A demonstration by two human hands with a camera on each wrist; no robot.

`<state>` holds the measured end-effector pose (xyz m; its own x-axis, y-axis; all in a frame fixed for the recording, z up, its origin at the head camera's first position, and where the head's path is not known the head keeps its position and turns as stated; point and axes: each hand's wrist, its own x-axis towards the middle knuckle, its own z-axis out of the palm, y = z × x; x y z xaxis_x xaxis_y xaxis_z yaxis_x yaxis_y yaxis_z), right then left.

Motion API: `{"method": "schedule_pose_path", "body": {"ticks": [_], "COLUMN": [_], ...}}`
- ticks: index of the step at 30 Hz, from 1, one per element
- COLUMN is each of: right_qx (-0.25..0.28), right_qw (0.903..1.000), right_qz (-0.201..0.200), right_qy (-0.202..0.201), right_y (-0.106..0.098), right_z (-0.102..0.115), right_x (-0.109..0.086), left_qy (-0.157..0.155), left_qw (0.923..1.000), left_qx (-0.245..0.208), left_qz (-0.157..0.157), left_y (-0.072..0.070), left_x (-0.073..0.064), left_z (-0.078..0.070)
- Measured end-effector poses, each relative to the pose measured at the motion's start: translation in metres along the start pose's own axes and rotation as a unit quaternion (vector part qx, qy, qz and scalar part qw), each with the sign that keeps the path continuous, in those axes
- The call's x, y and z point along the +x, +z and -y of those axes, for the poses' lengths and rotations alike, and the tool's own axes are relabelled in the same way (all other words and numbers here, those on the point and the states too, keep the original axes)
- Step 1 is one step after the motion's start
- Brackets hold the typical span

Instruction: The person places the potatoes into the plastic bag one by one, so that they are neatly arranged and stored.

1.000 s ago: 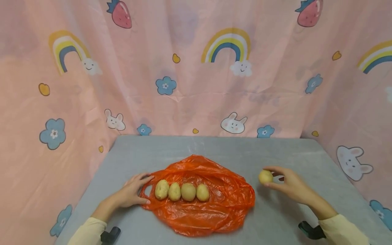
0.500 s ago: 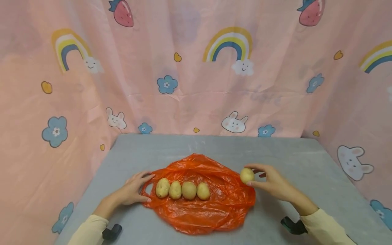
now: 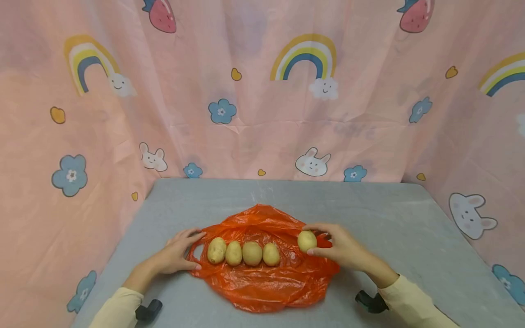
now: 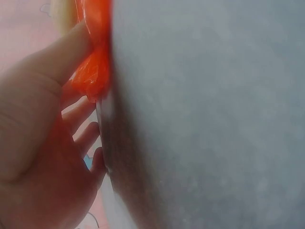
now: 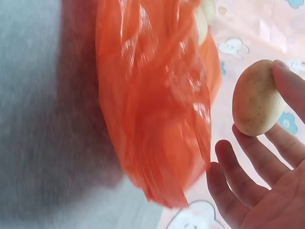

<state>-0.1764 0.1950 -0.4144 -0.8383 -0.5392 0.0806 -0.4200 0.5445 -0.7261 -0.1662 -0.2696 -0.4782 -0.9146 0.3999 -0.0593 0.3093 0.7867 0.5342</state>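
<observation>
A thin orange plastic bag (image 3: pixel 266 287) lies spread on the grey table. On it several potatoes stand in a row, among them a knobbly one (image 3: pixel 216 250) at the left end and a rounder, browner one (image 3: pixel 252 253). My right hand (image 3: pixel 342 248) pinches another potato (image 3: pixel 306 241) between thumb and fingertips, held above the bag's right part. The right wrist view shows this potato (image 5: pixel 258 98) as a speckled oval, apart from the plastic. At the bag's left handle, my left hand (image 3: pixel 174 255) rests with fingers spread; its thumb (image 4: pixel 62 52) touches the orange edge.
The grey table (image 3: pixel 213 196) reaches back to a pink curtain (image 3: pixel 262 136) printed with rainbows, rabbits and flowers. Curtain also hangs along both sides. Black wrist mounts (image 3: pixel 148 310) show below both forearms.
My right hand has carried its potato leftward from the bare table to above the bag's right part. The left hand and the row of potatoes stay in place.
</observation>
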Motion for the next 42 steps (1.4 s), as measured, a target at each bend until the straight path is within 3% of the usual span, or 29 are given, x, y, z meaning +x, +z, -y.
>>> {"method": "schedule_pose_path", "body": {"ticks": [17,42], "right_qx": [0.007,-0.029], "right_qw": [0.9987,0.9973], "right_qz": [0.047,0.066], "right_qy": [0.018,0.012], "right_y": [0.039,0.052], "right_z": [-0.007,-0.013], "right_x": [0.01,0.024], "left_qy": [-0.002,-0.002], "left_qw": [1.0,1.0], "left_qx": [0.006,0.004], "left_qz": [0.002,0.003], "left_y": [0.001,0.0], "left_x": [-0.002,-0.001], "left_z": [0.0,-0.001]}}
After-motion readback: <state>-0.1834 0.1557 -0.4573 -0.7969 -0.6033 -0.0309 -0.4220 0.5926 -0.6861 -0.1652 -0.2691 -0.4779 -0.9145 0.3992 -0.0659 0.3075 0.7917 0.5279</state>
